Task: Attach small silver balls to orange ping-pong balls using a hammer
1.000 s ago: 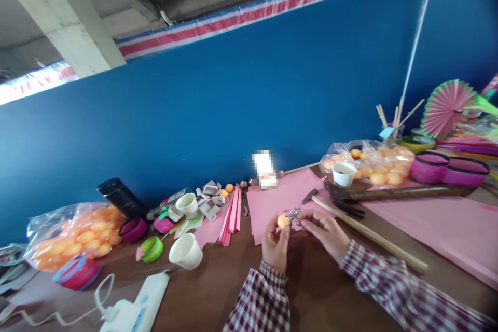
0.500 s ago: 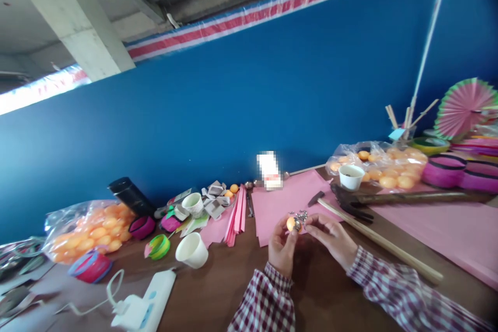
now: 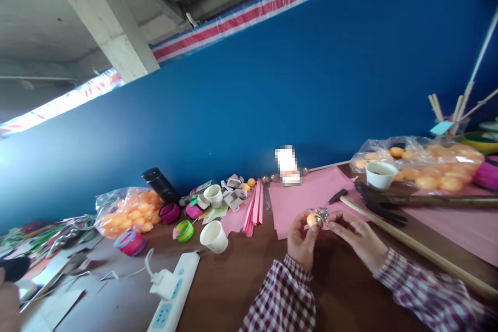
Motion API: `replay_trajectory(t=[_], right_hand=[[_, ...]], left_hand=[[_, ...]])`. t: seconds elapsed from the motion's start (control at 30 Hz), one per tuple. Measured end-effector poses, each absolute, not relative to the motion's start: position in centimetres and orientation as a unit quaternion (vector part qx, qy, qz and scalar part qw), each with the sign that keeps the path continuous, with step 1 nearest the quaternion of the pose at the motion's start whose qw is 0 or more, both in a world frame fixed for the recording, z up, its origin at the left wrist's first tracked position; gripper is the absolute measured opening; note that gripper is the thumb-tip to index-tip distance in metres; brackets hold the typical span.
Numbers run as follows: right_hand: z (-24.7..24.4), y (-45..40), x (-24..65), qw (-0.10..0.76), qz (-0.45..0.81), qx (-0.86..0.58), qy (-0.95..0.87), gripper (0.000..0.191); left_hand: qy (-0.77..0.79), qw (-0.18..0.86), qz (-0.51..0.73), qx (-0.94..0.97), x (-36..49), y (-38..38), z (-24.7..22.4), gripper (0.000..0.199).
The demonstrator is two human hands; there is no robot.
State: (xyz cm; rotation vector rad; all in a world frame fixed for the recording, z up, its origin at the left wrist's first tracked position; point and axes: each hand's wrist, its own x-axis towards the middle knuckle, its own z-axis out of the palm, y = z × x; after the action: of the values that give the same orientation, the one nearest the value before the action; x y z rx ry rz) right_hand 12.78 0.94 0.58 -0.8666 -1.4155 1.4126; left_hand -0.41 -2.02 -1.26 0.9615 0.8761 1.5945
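My left hand [image 3: 301, 246] is closed around an orange ball [image 3: 312, 219] that looks like a table tennis ball. A shiny silver piece [image 3: 319, 221] sits against the ball's right side. My right hand [image 3: 358, 236] has thumb and forefinger pinched together just right of the ball; whatever is between them is too small to make out. Several small silver pieces [image 3: 322, 212] show just behind the fingers, over pink paper [image 3: 303, 194]. A hammer [image 3: 338, 196] with a long wooden handle lies beyond my right hand, its handle running to the right.
Bags of orange balls [image 3: 132, 212] stand at left and right. A paper cup [image 3: 213, 237] and a power strip [image 3: 175, 290] are left of my hands. Another white cup [image 3: 381, 175] stands behind a larger hammer [image 3: 383, 202]. Part of another person's arm [image 3: 8, 295] shows at the left edge.
The view has swung left, so everything appears further right, and another person's arm has come in at the left edge. My hands keep nearly the same pose around the ball.
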Motion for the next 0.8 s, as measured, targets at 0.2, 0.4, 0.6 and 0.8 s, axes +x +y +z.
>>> replay_trajectory(t=[0.2,0.4,0.6,0.8], right_hand=[[0.19,1.15,12.86,0.475,0.58,-0.336,-0.571,0.019],[0.31,1.05,12.71,0.489,0.596,-0.306,-0.558,0.018],[0.58,1.01,12.63,0.495,0.595,-0.289,-0.564,0.021],[0.53,1.02,12.64,0.485,0.621,-0.285,-0.546,0.022]], left_hand=[[0.373,0.527,0.662,0.38,-0.34,-1.95,-1.3,0.04],[0.403,0.528,0.642,0.384,-0.63,-1.91,-1.28,0.042],[0.398,0.542,0.625,0.395,-0.67,-2.0,-1.25,0.05],[0.378,0.544,0.627,0.409,-0.73,-2.01,-1.57,0.042]])
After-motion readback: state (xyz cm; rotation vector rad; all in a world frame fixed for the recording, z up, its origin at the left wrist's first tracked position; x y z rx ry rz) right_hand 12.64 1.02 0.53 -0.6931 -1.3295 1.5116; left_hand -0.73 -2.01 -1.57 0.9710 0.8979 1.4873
